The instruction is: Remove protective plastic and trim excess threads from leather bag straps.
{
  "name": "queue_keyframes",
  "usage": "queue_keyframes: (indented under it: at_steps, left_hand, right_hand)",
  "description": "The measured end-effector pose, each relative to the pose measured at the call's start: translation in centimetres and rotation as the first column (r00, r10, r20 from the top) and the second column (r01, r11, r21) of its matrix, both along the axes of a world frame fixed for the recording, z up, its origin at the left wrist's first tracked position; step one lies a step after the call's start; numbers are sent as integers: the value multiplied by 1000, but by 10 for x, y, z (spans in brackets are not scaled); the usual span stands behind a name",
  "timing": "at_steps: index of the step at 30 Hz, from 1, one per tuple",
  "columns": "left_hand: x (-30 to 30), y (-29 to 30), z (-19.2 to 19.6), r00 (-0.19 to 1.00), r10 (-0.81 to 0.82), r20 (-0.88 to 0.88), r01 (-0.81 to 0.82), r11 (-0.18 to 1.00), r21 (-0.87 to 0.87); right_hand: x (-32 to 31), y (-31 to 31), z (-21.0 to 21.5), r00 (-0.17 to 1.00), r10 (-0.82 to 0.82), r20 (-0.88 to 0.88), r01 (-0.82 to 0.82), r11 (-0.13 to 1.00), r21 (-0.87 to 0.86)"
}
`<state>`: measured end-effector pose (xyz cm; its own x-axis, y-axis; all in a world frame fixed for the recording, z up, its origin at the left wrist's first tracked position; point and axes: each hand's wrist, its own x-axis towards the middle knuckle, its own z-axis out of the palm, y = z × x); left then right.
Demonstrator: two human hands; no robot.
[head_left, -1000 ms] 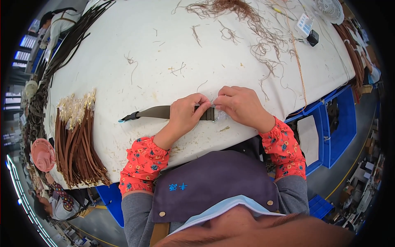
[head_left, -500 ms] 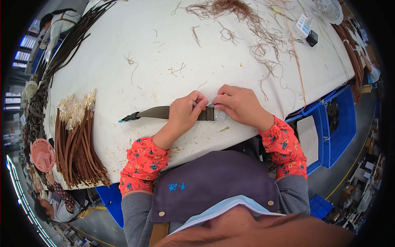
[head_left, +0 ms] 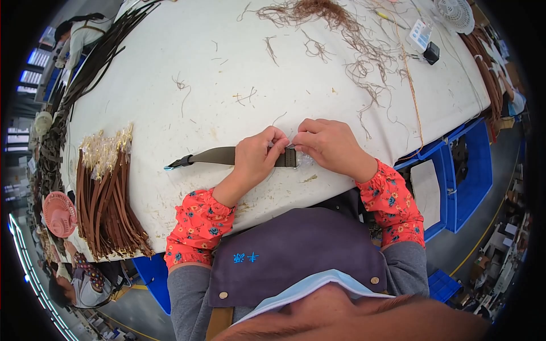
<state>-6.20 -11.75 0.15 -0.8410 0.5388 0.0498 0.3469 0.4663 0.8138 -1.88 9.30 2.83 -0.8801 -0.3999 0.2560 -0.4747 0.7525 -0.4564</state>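
Observation:
A dark olive strap (head_left: 213,155) lies across the near part of the white table, with a dark end piece with a shiny tip (head_left: 178,162) at its left. My left hand (head_left: 256,156) is closed over the strap, thumb and forefinger pinched at its far edge. Facing it, my right hand (head_left: 335,146) has its fingertips pinched together by the strap's right end; what lies between them is too small to make out. A metal buckle (head_left: 295,158) and crumpled clear plastic (head_left: 306,159) show at that end, partly under the right fingers.
Brown straps with plastic-wrapped ends (head_left: 108,193) are bundled at left, beside a pink fan (head_left: 59,214). Loose threads (head_left: 364,62) litter the table's far side, near a black plug (head_left: 431,53). Blue bins (head_left: 472,176) stand beyond the right edge. Other people sit at the left.
My fingertips have shifted slightly at the strap's right end. The strap stays in place.

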Motion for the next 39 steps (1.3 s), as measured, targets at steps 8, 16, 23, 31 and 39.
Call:
queue_keyframes:
  at_steps: [8, 16, 23, 31, 39]
  left_hand:
    - [-10, -5, 6, 852, 129, 507, -234, 961, 150]
    - [-24, -40, 38, 897, -90, -433, -78, 931, -355]
    - [-2, -84, 32, 945, -233, -229, 155, 936, -316]
    - [0, -74, 15, 724, -333, -604, 111, 920, -375]
    - [1, -74, 9, 971, -85, -224, 40, 980, -196]
  right_hand:
    - [2, 5, -2, 996, -85, 23, 87, 993, -76]
    - [5, 82, 1, 813, -562, -150, 550, 827, -118]
    - [9, 158, -10, 686, -626, -371, 706, 696, 131]
    - [11, 3, 18, 976, 69, -205, -86, 993, -77]
    - [-22, -3, -8, 978, 152, -143, -123, 973, 198]
